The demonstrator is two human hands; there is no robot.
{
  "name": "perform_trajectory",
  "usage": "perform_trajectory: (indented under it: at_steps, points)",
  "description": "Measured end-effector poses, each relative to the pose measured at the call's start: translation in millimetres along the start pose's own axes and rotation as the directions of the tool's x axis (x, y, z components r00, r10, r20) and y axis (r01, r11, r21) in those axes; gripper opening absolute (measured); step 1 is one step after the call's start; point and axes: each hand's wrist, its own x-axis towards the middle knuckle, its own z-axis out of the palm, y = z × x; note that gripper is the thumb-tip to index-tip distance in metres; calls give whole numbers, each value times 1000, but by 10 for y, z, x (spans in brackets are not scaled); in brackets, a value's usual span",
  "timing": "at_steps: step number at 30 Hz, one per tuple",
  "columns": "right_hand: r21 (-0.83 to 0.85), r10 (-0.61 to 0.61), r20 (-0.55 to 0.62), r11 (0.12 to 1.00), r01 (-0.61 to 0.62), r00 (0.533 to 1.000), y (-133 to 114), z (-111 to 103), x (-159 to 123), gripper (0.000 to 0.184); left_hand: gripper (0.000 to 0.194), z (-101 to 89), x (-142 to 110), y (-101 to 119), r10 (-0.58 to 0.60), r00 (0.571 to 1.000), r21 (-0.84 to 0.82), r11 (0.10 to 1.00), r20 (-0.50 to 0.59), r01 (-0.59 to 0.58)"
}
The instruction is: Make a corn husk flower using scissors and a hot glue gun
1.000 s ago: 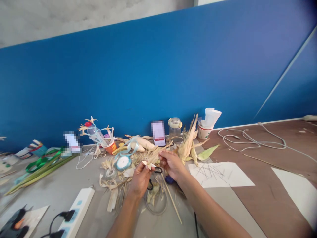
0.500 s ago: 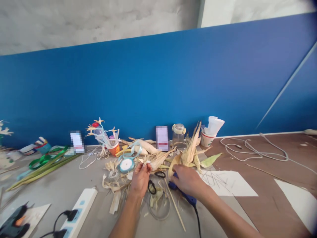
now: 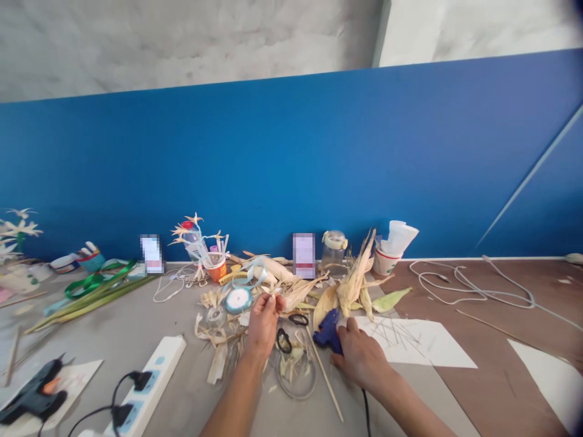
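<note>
My left hand point(image 3: 265, 318) is closed in a pinch, with a small pale piece of corn husk at its fingertips, mostly hidden by the fingers. My right hand point(image 3: 362, 355) wraps round the handle of a blue glue gun point(image 3: 327, 331), whose black cord runs toward the front edge. Dry corn husks point(image 3: 353, 288) lie behind the gun. Just left of my left hand is a spool of light blue ribbon point(image 3: 238, 299). Black-handled scissors point(image 3: 283, 341) lie between my hands, partly covered by scraps. A thin wooden stick point(image 3: 325, 376) lies beside them.
A white power strip point(image 3: 152, 379) and a black glue gun point(image 3: 36, 391) lie at the front left. Behind stand a cup of tools point(image 3: 215, 270), a phone point(image 3: 303, 255), a jar point(image 3: 334, 249) and a paper cup point(image 3: 385, 261). Wires lie on white paper point(image 3: 437, 346) at right.
My right hand has moved back toward me and down onto the glue gun's handle, so more of the gun's blue body shows. My left hand keeps its pinch. The view has shifted slightly.
</note>
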Motion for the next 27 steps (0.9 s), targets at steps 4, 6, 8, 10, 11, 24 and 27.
perform_trajectory:
  at_steps: [4,6,8,10,11,24,27]
  points:
    - [131,-27,-14,991,29,1000,43,49,8,24,26,-12,7,3,-19,1000,-46,999,-20,18]
    - [251,-36,-61,967,50,997,75,12,-26,19,24,-19,13,5,-31,999,-73,997,-23,29]
    - [428,-60,-110,898,101,992,113,-63,-97,15,22,-23,18,12,-42,999,-88,995,-16,40]
    - [642,-110,-120,749,162,987,146,-156,-191,17,19,-25,21,22,-55,999,-92,994,-4,54]
    - [766,-163,-73,623,160,984,154,-199,-235,23,18,-26,21,26,-61,998,-92,994,1,61]
    - [935,-310,-139,272,228,940,-363,-283,-7,43,24,-88,66,8,-54,997,-83,995,-49,50]
    - [931,-298,-155,275,240,942,-431,-285,35,40,24,-107,76,-1,-47,996,-79,996,-81,41]
